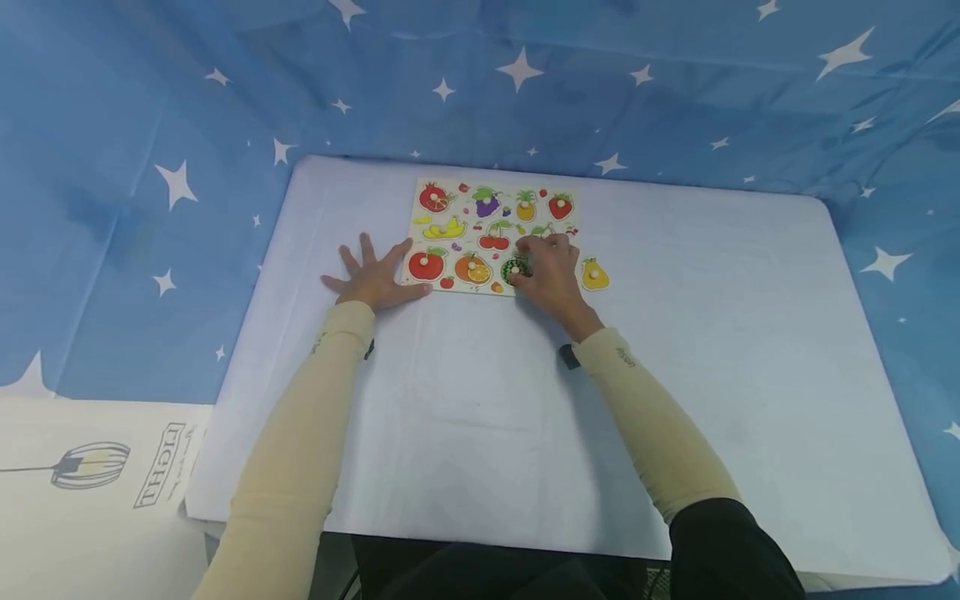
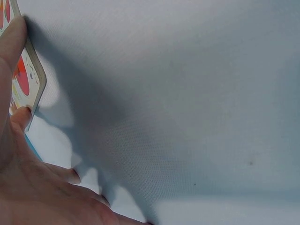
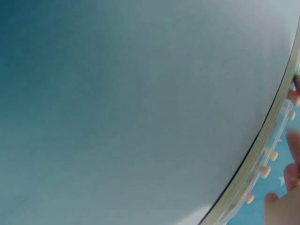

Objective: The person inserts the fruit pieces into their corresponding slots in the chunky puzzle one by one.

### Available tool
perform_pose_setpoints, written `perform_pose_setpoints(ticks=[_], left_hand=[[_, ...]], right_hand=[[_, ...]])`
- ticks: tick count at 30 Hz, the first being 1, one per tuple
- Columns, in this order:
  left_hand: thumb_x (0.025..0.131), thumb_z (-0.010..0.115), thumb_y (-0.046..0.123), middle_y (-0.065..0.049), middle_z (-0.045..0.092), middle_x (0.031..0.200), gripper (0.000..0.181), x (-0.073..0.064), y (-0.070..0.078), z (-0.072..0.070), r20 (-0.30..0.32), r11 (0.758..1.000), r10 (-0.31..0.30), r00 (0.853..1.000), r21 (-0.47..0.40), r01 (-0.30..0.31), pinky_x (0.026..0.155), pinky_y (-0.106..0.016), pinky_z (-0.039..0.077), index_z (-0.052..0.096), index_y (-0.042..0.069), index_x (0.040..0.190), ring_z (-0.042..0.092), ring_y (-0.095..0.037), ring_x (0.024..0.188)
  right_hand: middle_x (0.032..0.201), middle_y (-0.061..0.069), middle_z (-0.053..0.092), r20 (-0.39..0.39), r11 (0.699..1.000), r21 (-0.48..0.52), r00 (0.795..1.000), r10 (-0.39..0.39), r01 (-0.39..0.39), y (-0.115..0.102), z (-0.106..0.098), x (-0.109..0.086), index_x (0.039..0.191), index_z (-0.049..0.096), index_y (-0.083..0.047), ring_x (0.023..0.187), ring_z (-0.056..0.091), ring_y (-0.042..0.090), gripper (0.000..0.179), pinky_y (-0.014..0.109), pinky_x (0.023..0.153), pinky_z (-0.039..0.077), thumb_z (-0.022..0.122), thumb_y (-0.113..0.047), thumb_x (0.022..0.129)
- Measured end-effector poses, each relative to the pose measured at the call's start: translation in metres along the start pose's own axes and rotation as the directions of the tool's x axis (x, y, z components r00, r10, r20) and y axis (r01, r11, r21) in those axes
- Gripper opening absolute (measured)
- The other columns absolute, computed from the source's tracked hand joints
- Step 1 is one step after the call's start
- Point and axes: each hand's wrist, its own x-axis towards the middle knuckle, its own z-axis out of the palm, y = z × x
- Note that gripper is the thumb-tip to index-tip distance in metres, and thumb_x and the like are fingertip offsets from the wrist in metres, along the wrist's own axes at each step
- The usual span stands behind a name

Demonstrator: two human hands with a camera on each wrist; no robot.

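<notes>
A wooden fruit peg puzzle board (image 1: 456, 252) lies on the white table. My left hand (image 1: 375, 279) is spread flat at its left side, thumb and index finger touching the board's edge near the lower left corner; the left wrist view shows this left hand (image 2: 42, 187) at the same edge. My right hand (image 1: 553, 275) reaches over the board's lower right part, thumb and curled fingers around the watermelon piece (image 1: 510, 271), which they partly hide. Just right of the board lies a yellow pear piece (image 1: 595, 275). In the right wrist view, only some right-hand fingers (image 3: 291, 176) show.
Other knobbed pieces sit on the board, among them an apple (image 1: 426, 265), an orange (image 1: 472, 268), bananas (image 1: 446, 228) and a strawberry (image 1: 560, 207). A blue cloth with white stars (image 1: 450, 50) hangs behind the table. A printed pale cloth (image 1: 75, 533) is at lower left.
</notes>
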Motion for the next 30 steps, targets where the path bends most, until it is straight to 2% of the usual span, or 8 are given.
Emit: perform_pose_setpoints(ticks=[2, 4, 6, 10, 14, 17, 23, 30], left_hand=[[0.092, 0.072, 0.063, -0.023, -0.022, 0.175, 0.103, 0.000, 0.000, 0.001, 0.005, 1.000, 0.001, 1.000, 0.000, -0.001, 0.107, -0.091, -0.003, 0.014, 0.036, 0.173, -0.021, -0.058, 0.155], [0.093, 0.071, 0.062, -0.023, -0.022, 0.174, 0.103, 0.000, 0.001, 0.001, 0.007, 1.000, 0.003, 1.000, 0.000, -0.003, 0.107, -0.091, -0.003, 0.014, 0.036, 0.173, -0.021, -0.059, 0.154], [0.093, 0.071, 0.062, -0.024, -0.022, 0.174, 0.103, -0.001, 0.001, 0.000, 0.003, 1.000, 0.003, 1.000, 0.000, -0.003, 0.107, -0.091, -0.003, 0.014, 0.035, 0.173, -0.021, -0.059, 0.154], [0.093, 0.072, 0.061, -0.024, -0.022, 0.174, 0.103, -0.002, 0.002, -0.001, 0.000, 1.000, 0.004, 1.000, -0.004, -0.004, 0.107, -0.091, -0.004, 0.014, 0.034, 0.174, -0.021, -0.059, 0.154], [0.093, 0.071, 0.061, -0.025, -0.022, 0.174, 0.103, -0.003, 0.002, -0.001, 0.004, 1.000, 0.006, 1.000, 0.002, -0.006, 0.107, -0.091, -0.004, 0.013, 0.034, 0.174, -0.021, -0.060, 0.154], [0.093, 0.071, 0.061, -0.025, -0.022, 0.174, 0.103, -0.004, 0.002, -0.001, 0.004, 1.000, 0.007, 1.000, 0.004, -0.007, 0.107, -0.092, -0.003, 0.013, 0.033, 0.174, -0.021, -0.060, 0.154], [0.094, 0.070, 0.062, -0.026, -0.023, 0.173, 0.102, -0.006, 0.004, -0.002, 0.015, 1.000, 0.018, 1.000, 0.001, -0.018, 0.106, -0.092, -0.004, 0.013, 0.033, 0.174, -0.022, -0.061, 0.153], [0.094, 0.070, 0.063, -0.027, -0.024, 0.173, 0.103, -0.005, 0.002, -0.001, 0.023, 1.000, 0.024, 0.999, 0.001, -0.024, 0.105, -0.093, -0.004, 0.012, 0.032, 0.174, -0.023, -0.062, 0.152]], right_hand=[[0.158, 0.013, 0.051, -0.008, 0.999, -0.022, 1.000, -0.027, 0.027, 0.005, -0.003, -0.002, 0.152, 0.054, -0.006, 0.146, 0.031, 0.035, 0.073, 0.058, 0.118, 0.019, 0.089, -0.026, 0.091], [0.173, 0.011, 0.030, -0.007, 0.998, -0.041, 0.999, -0.036, 0.036, 0.010, -0.008, -0.004, 0.164, 0.040, -0.011, 0.157, 0.018, 0.036, 0.093, 0.061, 0.123, 0.011, 0.089, -0.035, 0.089], [0.179, 0.009, 0.011, 0.003, 0.999, -0.041, 0.999, -0.032, 0.033, 0.014, -0.015, -0.005, 0.170, 0.027, -0.014, 0.162, 0.004, 0.036, 0.108, 0.065, 0.125, 0.003, 0.089, -0.044, 0.087], [0.180, 0.008, -0.005, 0.047, 1.000, -0.017, 0.999, 0.000, 0.000, 0.022, -0.032, -0.008, 0.174, 0.014, -0.018, 0.163, -0.009, 0.037, 0.124, 0.069, 0.123, -0.006, 0.090, -0.052, 0.082], [0.180, 0.005, -0.013, 0.088, 0.998, -0.010, 0.994, 0.061, -0.060, 0.035, -0.047, -0.013, 0.174, 0.008, -0.021, 0.163, -0.015, 0.033, 0.130, 0.068, 0.124, -0.009, 0.092, -0.051, 0.079], [0.179, 0.001, -0.015, 0.103, 0.995, -0.023, 0.990, 0.097, -0.095, 0.046, -0.056, -0.018, 0.174, 0.004, -0.024, 0.162, -0.018, 0.031, 0.130, 0.066, 0.124, -0.010, 0.091, -0.047, 0.080], [0.180, 0.001, -0.014, 0.103, 0.992, -0.015, 0.987, 0.125, -0.124, 0.066, -0.073, -0.030, 0.174, 0.003, -0.023, 0.162, -0.018, 0.032, 0.125, 0.066, 0.123, -0.013, 0.089, -0.040, 0.085], [0.180, 0.004, -0.012, 0.084, 0.987, 0.000, 0.984, 0.159, -0.159, 0.085, -0.089, -0.044, 0.174, 0.004, -0.020, 0.163, -0.016, 0.036, 0.122, 0.069, 0.123, -0.012, 0.088, -0.036, 0.087]])
